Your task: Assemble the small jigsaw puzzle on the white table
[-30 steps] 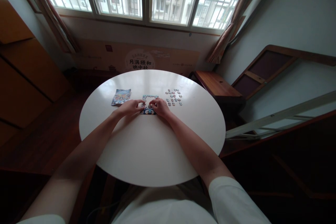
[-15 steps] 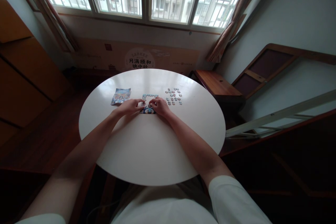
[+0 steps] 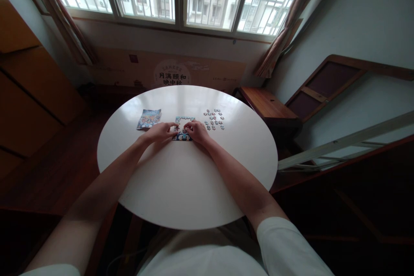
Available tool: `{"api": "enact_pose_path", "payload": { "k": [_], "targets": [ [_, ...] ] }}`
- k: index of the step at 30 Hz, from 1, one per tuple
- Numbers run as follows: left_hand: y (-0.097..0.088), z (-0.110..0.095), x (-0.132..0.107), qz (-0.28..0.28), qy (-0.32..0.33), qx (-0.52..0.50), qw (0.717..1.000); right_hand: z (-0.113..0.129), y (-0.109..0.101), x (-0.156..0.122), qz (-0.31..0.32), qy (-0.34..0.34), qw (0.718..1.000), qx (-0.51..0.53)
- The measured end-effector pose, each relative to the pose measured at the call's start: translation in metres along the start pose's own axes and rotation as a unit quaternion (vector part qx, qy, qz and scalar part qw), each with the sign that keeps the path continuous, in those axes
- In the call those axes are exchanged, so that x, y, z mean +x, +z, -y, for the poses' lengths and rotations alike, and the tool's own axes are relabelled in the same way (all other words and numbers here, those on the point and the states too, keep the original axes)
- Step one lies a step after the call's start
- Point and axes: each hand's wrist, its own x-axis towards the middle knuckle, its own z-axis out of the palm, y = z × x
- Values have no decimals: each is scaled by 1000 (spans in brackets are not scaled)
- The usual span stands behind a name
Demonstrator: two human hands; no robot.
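Observation:
A small, partly assembled jigsaw puzzle (image 3: 183, 137) lies at the middle of the white table; its border and lower part are filled, with a pale gap inside. At its left edge rests my left hand (image 3: 161, 131), fingers stretched out and thumb apart, touching the frame. From the right, my right hand (image 3: 198, 131) reaches over the puzzle with fingers curled and pinched at the gap, on what looks like a puzzle piece that is mostly hidden. Loose puzzle pieces (image 3: 212, 117), several of them, lie spread to the right of that hand.
A printed picture sheet (image 3: 149, 119) lies on the round white table (image 3: 190, 181), left of my left hand. Beyond the table's right edge stands a wooden bench (image 3: 267, 101). Barred windows and a wall poster (image 3: 207, 69) are behind the table.

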Motion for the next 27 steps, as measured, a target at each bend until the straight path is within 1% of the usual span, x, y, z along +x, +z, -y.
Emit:
{"api": "enact_pose_path", "payload": {
  "k": [7, 15, 27],
  "targets": [
    [4, 5, 3, -4, 3, 2, 1000, 2, -2, -1, 4, 1, 1000, 1],
    [0, 1, 0, -1, -1, -1, 1000, 2, -3, -1, 2, -1, 1000, 1],
    [2, 4, 2, -5, 5, 2, 1000, 3, -2, 0, 3, 0, 1000, -4]
  ]
}}
